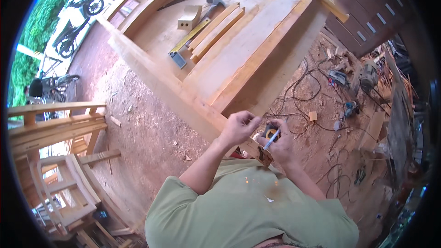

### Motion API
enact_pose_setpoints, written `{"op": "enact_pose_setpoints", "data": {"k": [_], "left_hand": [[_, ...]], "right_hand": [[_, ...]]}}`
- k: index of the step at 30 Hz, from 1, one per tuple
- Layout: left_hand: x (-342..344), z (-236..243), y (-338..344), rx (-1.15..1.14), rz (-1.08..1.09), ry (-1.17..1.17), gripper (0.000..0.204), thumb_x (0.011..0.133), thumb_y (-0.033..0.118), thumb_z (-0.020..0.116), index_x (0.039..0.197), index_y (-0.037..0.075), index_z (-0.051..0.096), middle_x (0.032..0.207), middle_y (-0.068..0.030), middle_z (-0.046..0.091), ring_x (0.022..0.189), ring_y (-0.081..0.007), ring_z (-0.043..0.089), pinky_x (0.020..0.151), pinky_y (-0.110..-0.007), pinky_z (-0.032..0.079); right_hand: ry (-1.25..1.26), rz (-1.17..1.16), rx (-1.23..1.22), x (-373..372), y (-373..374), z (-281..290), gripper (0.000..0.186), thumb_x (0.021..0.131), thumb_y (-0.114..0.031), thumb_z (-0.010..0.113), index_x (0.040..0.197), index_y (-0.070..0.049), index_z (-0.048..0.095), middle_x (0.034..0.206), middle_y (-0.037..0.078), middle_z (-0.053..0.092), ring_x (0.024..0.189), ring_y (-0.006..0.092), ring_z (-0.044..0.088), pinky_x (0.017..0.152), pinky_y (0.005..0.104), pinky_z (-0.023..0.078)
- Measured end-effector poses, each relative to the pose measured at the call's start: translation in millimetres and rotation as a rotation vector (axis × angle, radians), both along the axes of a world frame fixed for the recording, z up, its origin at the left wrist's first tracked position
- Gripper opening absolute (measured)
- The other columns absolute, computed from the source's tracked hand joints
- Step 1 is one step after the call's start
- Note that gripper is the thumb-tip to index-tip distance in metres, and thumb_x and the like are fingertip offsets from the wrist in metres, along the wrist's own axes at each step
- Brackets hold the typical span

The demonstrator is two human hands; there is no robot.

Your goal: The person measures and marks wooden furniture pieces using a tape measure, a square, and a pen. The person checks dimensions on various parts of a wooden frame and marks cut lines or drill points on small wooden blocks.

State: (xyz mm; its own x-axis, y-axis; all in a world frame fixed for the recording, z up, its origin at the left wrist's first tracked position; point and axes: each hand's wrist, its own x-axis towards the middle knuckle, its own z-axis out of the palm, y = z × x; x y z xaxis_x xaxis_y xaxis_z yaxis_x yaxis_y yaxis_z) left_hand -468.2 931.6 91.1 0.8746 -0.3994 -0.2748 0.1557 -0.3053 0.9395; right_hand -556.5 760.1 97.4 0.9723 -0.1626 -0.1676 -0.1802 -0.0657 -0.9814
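Dusty ground [147, 105] is flanking the wooden frame [202, 104]. At its near end, the right hand [283, 149] is gripping a tape measure [273, 132] and pale pen [272, 139], apparently keeping both handy; left of it, the left hand [239, 128] is curling, though I cannot tell whether it's pinching anything.

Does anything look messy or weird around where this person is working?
Yes, the floor on the right looks messy. Dark cords loop loosely across it, near scattered wood scraps. It looks odd because the cords aren't coiled up; someone might trip.
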Motion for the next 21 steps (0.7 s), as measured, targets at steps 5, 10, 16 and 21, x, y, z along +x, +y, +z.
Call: {"op": "enact_pose_setpoints", "data": {"k": [5, 10, 16, 21], "left_hand": [[99, -34, 44, 0.003, 0.259, -0.459, 0.017, 0.090, 0.019, 0.073, 0.092, 0.002, 0.071, 0.085, -0.0085, 0.069, 0.081, -0.0156, 0.064, 0.069, -0.028, 0.050], [284, -66, 124, -0.136, 0.719, -0.159, 0.034, 0.091, 0.031, 0.070, 0.096, -0.003, 0.074, 0.082, -0.0096, 0.072, 0.078, -0.0148, 0.065, 0.071, -0.028, 0.052], [435, -84, 136, -0.181, 0.764, 0.168, 0.071, 0.087, 0.056, 0.069, 0.117, -0.009, 0.064, 0.117, -0.0209, 0.069, 0.102, -0.0280, 0.067, 0.084, -0.043, 0.053], [498, -116, 148, -0.089, 0.728, 0.112, 0.053, 0.086, 0.040, 0.075, 0.118, -0.001, 0.066, 0.109, -0.0152, 0.068, 0.092, -0.0240, 0.067, 0.072, -0.042, 0.055]], "right_hand": [[0.159, -0.201, -0.122, -21, 28, 5, 0.058, 0.073, -0.017, 0.086, 0.118, -0.002, 0.053, 0.101, 0.008, 0.057, 0.092, 0.0164, 0.057, 0.081, 0.0317, 0.051], [-0.024, -0.272, -0.583, -35, 62, -31, 0.059, 0.074, -0.019, 0.089, 0.116, -0.001, 0.052, 0.102, 0.009, 0.052, 0.090, 0.0179, 0.054, 0.080, 0.0320, 0.049], [-0.024, -0.682, -0.500, -50, 85, -57, 0.049, 0.077, -0.020, 0.086, 0.111, -0.001, 0.056, 0.103, 0.014, 0.058, 0.090, 0.0252, 0.059, 0.079, 0.0371, 0.050], [-0.087, -0.873, -0.619, -39, 93, -60, 0.045, 0.081, -0.023, 0.083, 0.111, -0.001, 0.058, 0.104, 0.014, 0.063, 0.089, 0.0263, 0.062, 0.080, 0.0394, 0.050]]}}
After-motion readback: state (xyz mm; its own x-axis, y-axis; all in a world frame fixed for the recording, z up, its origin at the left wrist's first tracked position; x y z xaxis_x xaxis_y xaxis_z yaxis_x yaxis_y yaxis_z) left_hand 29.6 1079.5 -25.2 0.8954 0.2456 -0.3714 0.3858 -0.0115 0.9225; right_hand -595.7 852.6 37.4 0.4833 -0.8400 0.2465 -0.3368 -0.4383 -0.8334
